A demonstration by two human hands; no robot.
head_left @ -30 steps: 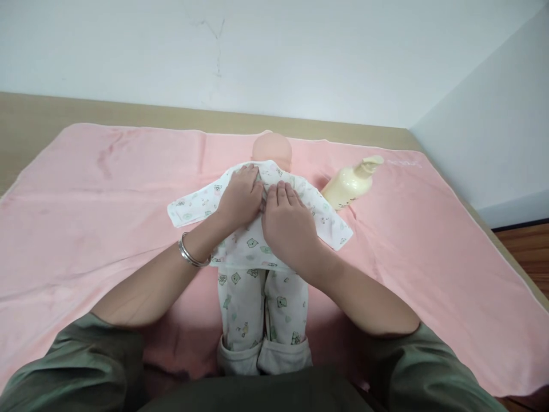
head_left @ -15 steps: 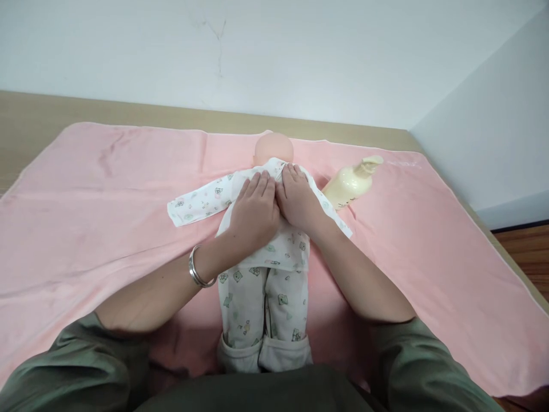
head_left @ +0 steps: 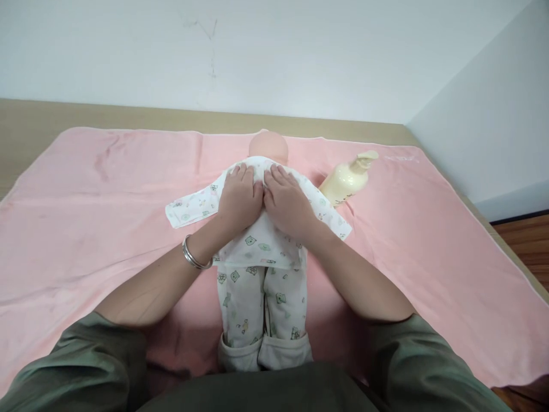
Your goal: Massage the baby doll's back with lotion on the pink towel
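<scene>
A baby doll (head_left: pixel 268 146) lies lengthwise before me, its bald head at the far end and no face showing. It wears a white printed top (head_left: pixel 266 246) with sleeves spread to both sides, and matching footed trousers (head_left: pixel 244 303). My left hand (head_left: pixel 241 195) rests flat on the left of the doll's upper back, a silver bangle on that wrist. On the right of the upper back lies my right hand (head_left: pixel 286 200), also flat. The fingers of both hands are stretched out and point away from me; the thumbs are close together near the middle.
Under the doll spreads a pink blanket (head_left: pixel 128 229) on a wooden tabletop (head_left: pixel 171 117). A cream pump bottle (head_left: pixel 346 180) lies on its side by the right sleeve. A white wall (head_left: pixel 300 57) stands behind, with another wall at the right.
My hands have slid slightly apart, the left one outward to the left on the doll's back. The top is spread flatter under them. The view has shifted a little.
</scene>
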